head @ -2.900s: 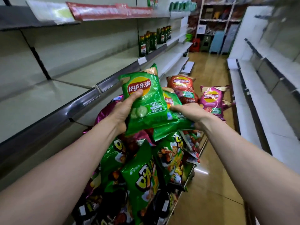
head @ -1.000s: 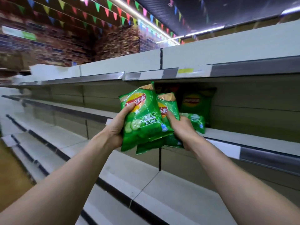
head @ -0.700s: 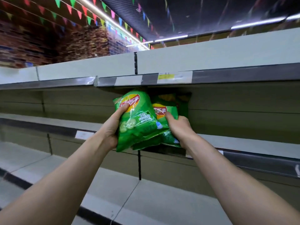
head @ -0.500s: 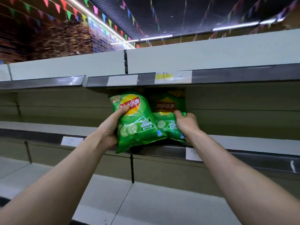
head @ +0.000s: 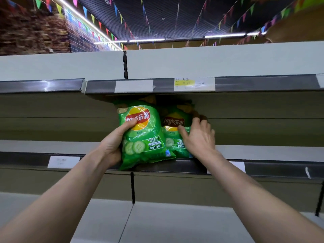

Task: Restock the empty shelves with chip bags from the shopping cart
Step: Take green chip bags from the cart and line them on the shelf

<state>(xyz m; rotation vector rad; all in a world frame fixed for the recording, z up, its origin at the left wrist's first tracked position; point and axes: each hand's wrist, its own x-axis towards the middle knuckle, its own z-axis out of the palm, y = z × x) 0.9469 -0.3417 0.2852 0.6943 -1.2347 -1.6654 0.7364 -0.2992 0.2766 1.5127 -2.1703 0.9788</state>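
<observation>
Head view: below and left of the yellow price tag (head: 194, 83), the left grip (head: 114, 146) is clamped on a green Lay's 乐事 bag (head: 143, 137) marked "-50%", which overhangs the shelf (head: 263, 168) lip. Below the tag, the right grip (head: 198, 139), fingers spread apart, touches a second Lay's bag (head: 173, 123) standing on that shelf.

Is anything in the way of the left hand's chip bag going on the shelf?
Nothing visible blocks it. The held bag in the left hand overlaps the edge of the shelf; a second bag stands close on its right, touched by the right hand.
</observation>
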